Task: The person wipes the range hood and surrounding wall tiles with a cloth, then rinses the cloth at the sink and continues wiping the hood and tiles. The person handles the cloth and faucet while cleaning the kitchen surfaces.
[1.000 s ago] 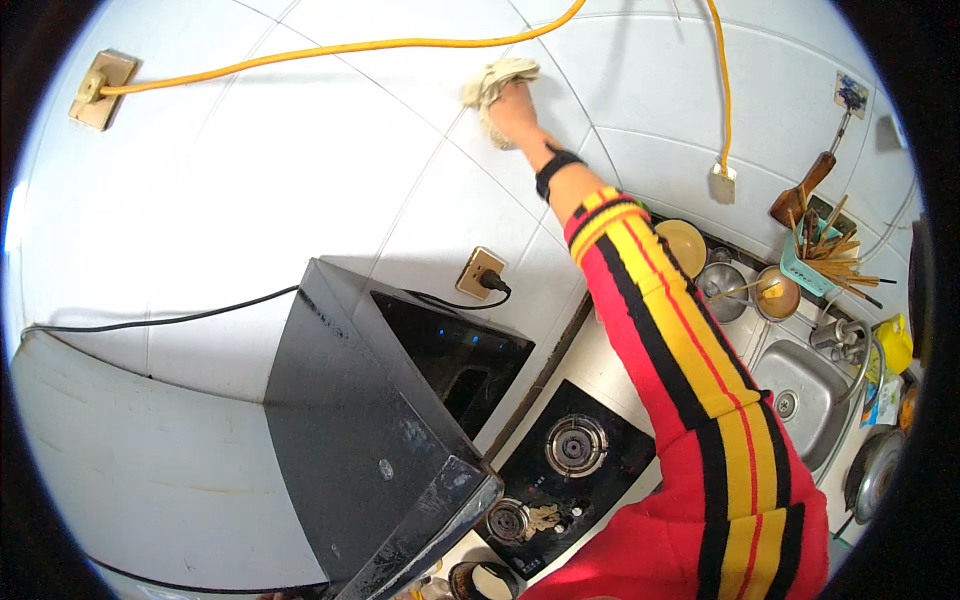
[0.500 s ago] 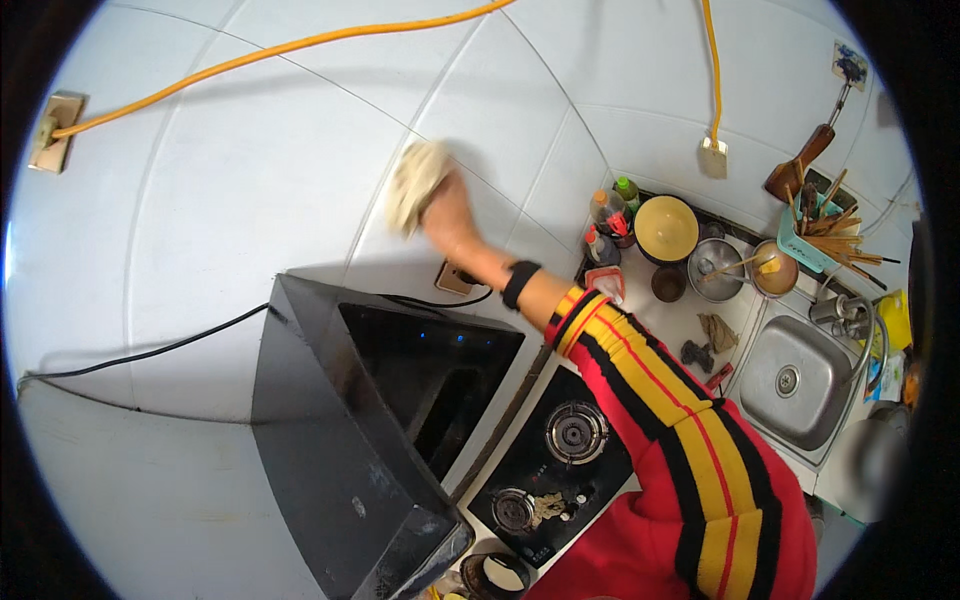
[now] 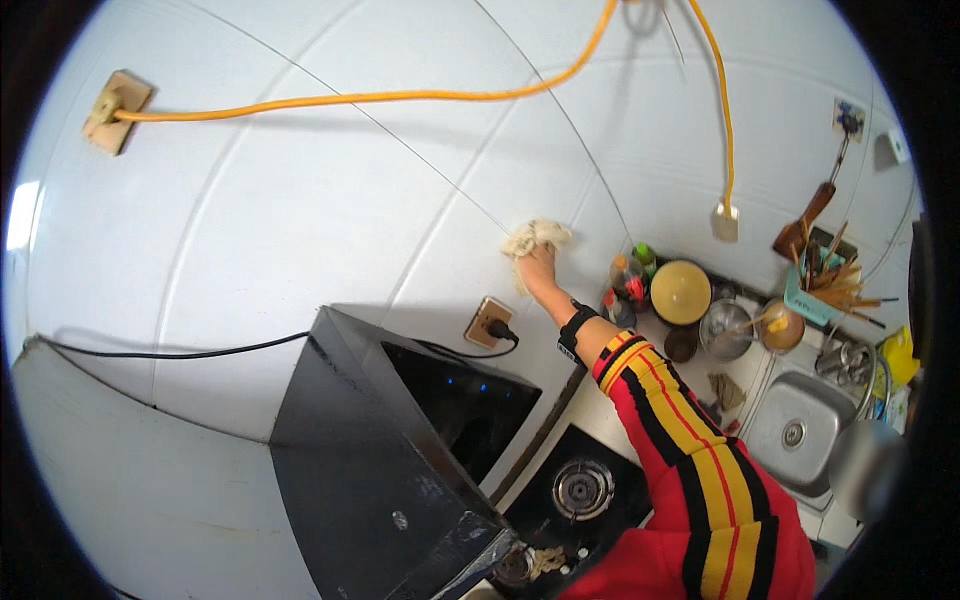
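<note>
My right hand [image 3: 540, 270] reaches up to the white tiled wall [image 3: 330, 200] and presses a cream-coloured cloth [image 3: 545, 234] against it. The fingers are closed on the cloth, which bunches out around them. A black band [image 3: 575, 328] circles the wrist, and the red sleeve [image 3: 700, 450] has yellow and black stripes. Below and left of the hand, a wall socket [image 3: 490, 322] holds a black plug. Several bottles [image 3: 627, 275] stand to the hand's lower right. My left hand is out of view.
A dark range hood [image 3: 390, 470] juts out left of my arm, above a black gas stove [image 3: 582, 488]. At right are a yellow bowl [image 3: 681, 292], metal pots [image 3: 727, 330], a steel sink [image 3: 795, 434] and a chopstick holder [image 3: 812, 295]. A yellow cable [image 3: 400, 96] hangs across the wall.
My right hand has moved the cloth rightward along the wall, toward the corner and the bottles. The view has shifted, so the hood and the socket sit differently in the picture.
</note>
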A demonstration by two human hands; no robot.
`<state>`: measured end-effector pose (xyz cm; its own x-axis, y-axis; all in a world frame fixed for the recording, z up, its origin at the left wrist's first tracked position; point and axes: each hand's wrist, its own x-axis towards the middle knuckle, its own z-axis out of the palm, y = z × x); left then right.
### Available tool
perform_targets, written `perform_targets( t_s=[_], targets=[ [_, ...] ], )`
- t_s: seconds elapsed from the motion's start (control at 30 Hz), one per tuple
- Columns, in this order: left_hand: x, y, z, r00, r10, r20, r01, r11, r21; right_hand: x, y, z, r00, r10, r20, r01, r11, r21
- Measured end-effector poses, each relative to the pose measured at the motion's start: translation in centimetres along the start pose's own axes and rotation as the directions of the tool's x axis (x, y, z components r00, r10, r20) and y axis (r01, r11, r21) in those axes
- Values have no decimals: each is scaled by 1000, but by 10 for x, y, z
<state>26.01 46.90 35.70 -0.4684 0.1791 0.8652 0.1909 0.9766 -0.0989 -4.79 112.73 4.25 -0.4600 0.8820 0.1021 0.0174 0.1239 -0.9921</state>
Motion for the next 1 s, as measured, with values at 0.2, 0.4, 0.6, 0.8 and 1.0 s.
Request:
perform_targets(
  t_s=[0.2,0.4,0.6,0.8,1.0],
  targets=[
    [-1,2,-3,995,-100,-5,99,988,-115,20,-232,-19,684,-714,-149,684,699,-208],
    [4,13,-9,988,-149,34,151,984,-97,80,-361,-49,533,-819,-213,684,565,-461],
    [7,29,-20,972,-220,85,227,970,-85,164,-354,-82,651,-651,-391,609,755,-242],
    [7,32,-27,970,-217,107,224,973,-61,214,-189,-79,806,-455,-379,515,854,69],
    [2,16,-26,981,-176,82,179,984,-26,116,-10,-28,979,-184,90,202,805,-558]
  ],
)
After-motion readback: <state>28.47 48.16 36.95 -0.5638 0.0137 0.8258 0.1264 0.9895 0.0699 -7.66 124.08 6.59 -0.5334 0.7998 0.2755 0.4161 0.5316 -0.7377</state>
